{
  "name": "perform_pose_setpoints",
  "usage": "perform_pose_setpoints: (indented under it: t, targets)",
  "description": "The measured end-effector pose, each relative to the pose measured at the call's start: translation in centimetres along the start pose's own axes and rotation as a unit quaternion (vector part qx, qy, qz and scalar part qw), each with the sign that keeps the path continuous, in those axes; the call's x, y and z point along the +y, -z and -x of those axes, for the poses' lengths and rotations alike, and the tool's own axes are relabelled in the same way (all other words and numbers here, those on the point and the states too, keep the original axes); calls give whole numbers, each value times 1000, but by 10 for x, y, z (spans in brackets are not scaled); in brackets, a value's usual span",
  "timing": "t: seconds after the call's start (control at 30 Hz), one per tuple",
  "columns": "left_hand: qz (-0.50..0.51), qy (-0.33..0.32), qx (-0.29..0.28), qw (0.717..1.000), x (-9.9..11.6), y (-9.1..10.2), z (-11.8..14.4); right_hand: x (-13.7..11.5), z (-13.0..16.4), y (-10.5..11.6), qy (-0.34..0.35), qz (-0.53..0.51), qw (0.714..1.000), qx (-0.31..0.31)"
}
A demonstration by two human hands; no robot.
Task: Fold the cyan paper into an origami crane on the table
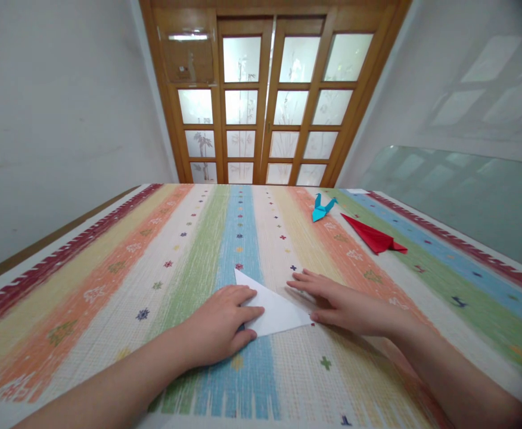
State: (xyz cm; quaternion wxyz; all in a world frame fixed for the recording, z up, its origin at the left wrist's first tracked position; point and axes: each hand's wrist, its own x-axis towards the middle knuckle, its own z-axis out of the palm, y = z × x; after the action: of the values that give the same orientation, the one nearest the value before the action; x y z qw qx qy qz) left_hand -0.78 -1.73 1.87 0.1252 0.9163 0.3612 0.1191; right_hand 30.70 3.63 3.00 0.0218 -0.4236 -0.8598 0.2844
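Note:
A sheet of white paper (275, 313), folded into a triangle, lies flat on the striped tablecloth, one point facing away from me and another to the right. My left hand (220, 322) rests on the paper's left part, fingers spread and hiding that edge. At the right corner is my right hand (339, 301), its fingers stretched out and apart. Its thumb is at or just beside the corner; whether it touches cannot be told. Neither hand grips anything.
The striped tablecloth (198, 268) covers the table. Farther back on the right sit a blue origami bird (322, 210) and a red folded-paper piece (372, 233). A glass panel (462, 196) stands along the right wall. Wooden doors with glass panes (265, 101) are beyond the table.

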Motion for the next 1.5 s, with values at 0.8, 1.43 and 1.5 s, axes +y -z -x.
perform_pose_setpoints:
  t: [0.8,1.43,1.5]
  targets:
    - [2,1,-8,1000,2,1,-1,-14,-11,-30,10,57,997,60]
    - [15,-61,-26,998,10,5,-1,-6,-4,-4,-7,25,1000,-12]
    - [25,-74,-24,997,11,8,-2,-4,-4,-1,-4,8,1000,-21]
